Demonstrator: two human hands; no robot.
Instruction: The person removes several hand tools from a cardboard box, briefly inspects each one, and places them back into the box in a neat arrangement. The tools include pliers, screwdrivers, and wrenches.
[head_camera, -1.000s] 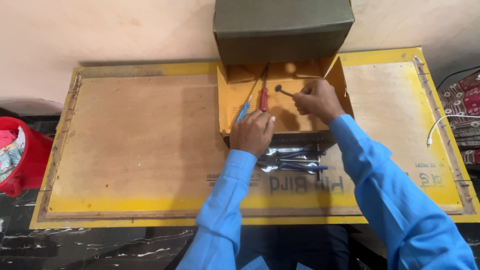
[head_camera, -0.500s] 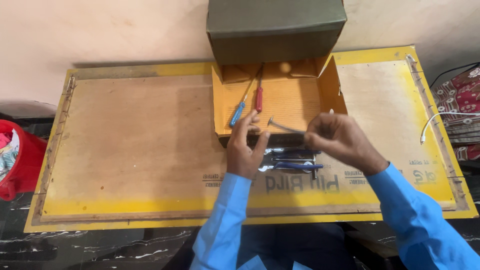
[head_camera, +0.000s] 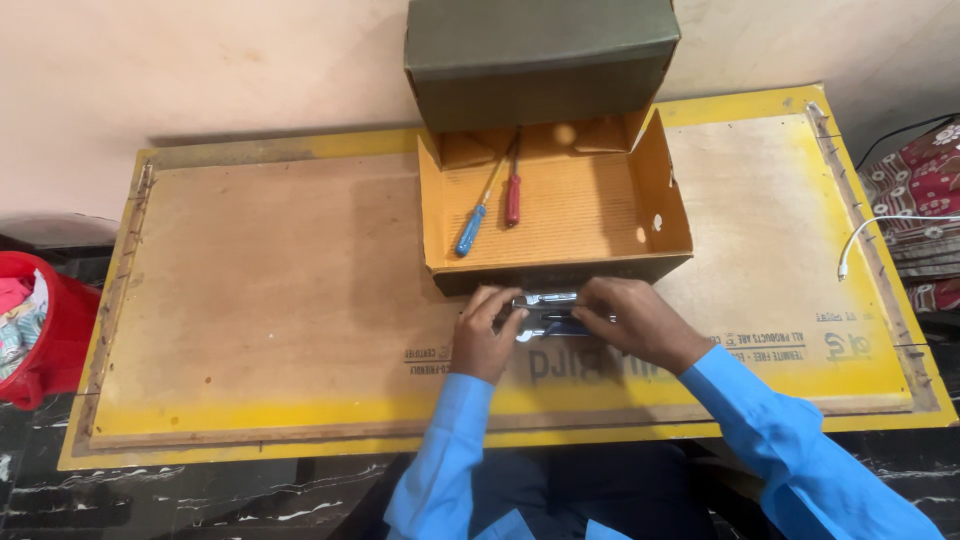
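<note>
Both hands have dropped from the open box (head_camera: 560, 215) to the board (head_camera: 260, 300) just before it, left hand (head_camera: 484, 335) and right hand (head_camera: 632, 318) pinching metal tools (head_camera: 545, 300) lying crosswise, left to right.

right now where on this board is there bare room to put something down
Bare: the yellow-edged plywood board left of the open orange cardboard box, and right of it. Crowded: in front of the box, where both hands hold shiny metal tools.
</note>
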